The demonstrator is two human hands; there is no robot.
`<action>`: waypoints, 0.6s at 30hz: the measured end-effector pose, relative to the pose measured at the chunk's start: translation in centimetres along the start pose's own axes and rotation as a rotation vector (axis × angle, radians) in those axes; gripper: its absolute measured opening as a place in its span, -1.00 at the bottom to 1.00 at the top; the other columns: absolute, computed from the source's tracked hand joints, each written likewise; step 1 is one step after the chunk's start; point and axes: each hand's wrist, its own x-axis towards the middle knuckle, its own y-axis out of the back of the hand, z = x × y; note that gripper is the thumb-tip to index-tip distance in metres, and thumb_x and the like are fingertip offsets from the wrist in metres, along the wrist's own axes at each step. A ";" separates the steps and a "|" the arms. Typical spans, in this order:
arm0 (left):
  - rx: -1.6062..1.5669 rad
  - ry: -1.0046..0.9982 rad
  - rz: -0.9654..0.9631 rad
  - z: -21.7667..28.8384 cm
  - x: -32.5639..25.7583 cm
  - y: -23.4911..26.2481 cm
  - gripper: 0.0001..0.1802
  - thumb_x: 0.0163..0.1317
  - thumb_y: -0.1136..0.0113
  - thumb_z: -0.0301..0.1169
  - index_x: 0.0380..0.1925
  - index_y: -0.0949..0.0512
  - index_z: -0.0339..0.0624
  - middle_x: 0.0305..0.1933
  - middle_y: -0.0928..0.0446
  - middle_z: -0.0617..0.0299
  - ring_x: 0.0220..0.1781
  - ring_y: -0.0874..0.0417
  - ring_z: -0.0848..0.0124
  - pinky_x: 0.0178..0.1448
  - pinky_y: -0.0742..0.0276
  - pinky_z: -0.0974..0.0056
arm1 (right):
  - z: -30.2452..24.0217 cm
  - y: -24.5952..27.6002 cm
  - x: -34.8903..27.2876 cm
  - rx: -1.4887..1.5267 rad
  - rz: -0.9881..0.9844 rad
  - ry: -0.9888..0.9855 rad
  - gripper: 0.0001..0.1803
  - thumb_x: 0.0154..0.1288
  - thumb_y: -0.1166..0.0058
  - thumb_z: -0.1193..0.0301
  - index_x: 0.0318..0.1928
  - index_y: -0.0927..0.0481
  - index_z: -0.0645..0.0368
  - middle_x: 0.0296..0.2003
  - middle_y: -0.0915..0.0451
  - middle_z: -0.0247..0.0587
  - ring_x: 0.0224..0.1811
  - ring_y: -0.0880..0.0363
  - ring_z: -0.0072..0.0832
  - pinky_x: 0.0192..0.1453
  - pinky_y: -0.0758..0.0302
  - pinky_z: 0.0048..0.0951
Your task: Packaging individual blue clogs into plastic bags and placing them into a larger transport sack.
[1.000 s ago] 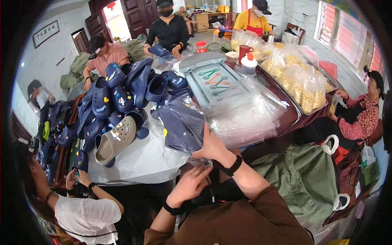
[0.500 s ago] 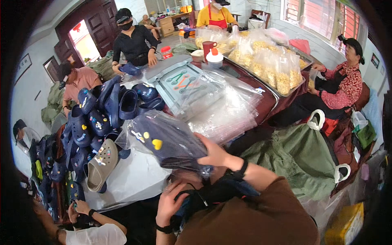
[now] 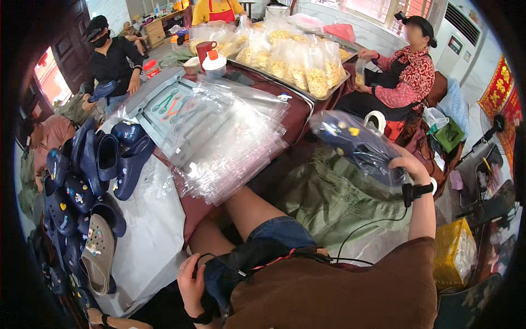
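Observation:
My right hand (image 3: pixel 408 164) grips one end of a clear plastic bag (image 3: pixel 383 178) with navy clogs (image 3: pixel 350 140) inside, decorated with small yellow and white charms. The bag is above a green woven sack (image 3: pixel 350 205) with white handles, slightly blurred. My left hand (image 3: pixel 192 282) is down by my lap, beside a black pouch and cable, its fingers loosely bent and apart with nothing seen in them. Flat clear plastic bags (image 3: pixel 230 148) lie stacked on the table, partly over a grey-blue plastic tray (image 3: pixel 159 104).
Loose navy clogs (image 3: pixel 79 192) and a tan clog (image 3: pixel 99 247) are heaped on the left over white sheeting (image 3: pixel 148 219). Filled food bags (image 3: pixel 296 66) stand in a metal tray at the back. Several people sit around. A yellow box (image 3: pixel 455 252) is at right.
My right hand has carried the bagged clogs from the table rightward to above the green sack. My left hand has dropped away toward my lap. The view has turned right.

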 end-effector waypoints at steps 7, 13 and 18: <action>0.013 -0.031 -0.041 0.2 0.6 -0.6 -0.63 0.16 -0.34 -0.58 0.02 -0.64 -0.27 0.00 -0.67 -0.06 0.03 -0.67 -0.02 0.10 -0.58 0.10 | 18.3 4.2 -4.9 0.238 0.244 -0.648 -0.70 0.07 -0.27 0.31 -0.17 -0.70 0.16 -0.19 -0.68 -0.33 -0.03 -0.61 -0.41 0.13 -0.49 -0.40; 0.034 -0.037 -0.075 0.7 0.8 -1.0 -0.63 0.16 -0.35 -0.56 0.02 -0.64 -0.28 0.01 -0.67 -0.07 0.04 -0.67 -0.05 0.11 -0.57 0.08 | 24.9 -4.5 -3.2 0.039 0.057 -1.200 -0.42 -0.05 -0.36 0.05 0.01 -0.64 0.00 0.31 -0.42 0.09 -0.28 -0.65 0.19 -0.27 -0.59 0.31; 0.034 0.059 -0.128 0.7 0.5 -0.9 -0.62 0.17 -0.35 -0.54 0.03 -0.64 -0.26 0.02 -0.66 -0.07 0.04 -0.67 -0.05 0.13 -0.57 0.08 | 20.5 -8.4 0.5 -0.384 -0.265 -1.077 -0.27 -0.13 -0.41 0.06 0.05 -0.63 0.22 -0.09 -0.62 0.12 -0.18 -0.63 0.01 -0.06 -0.59 0.02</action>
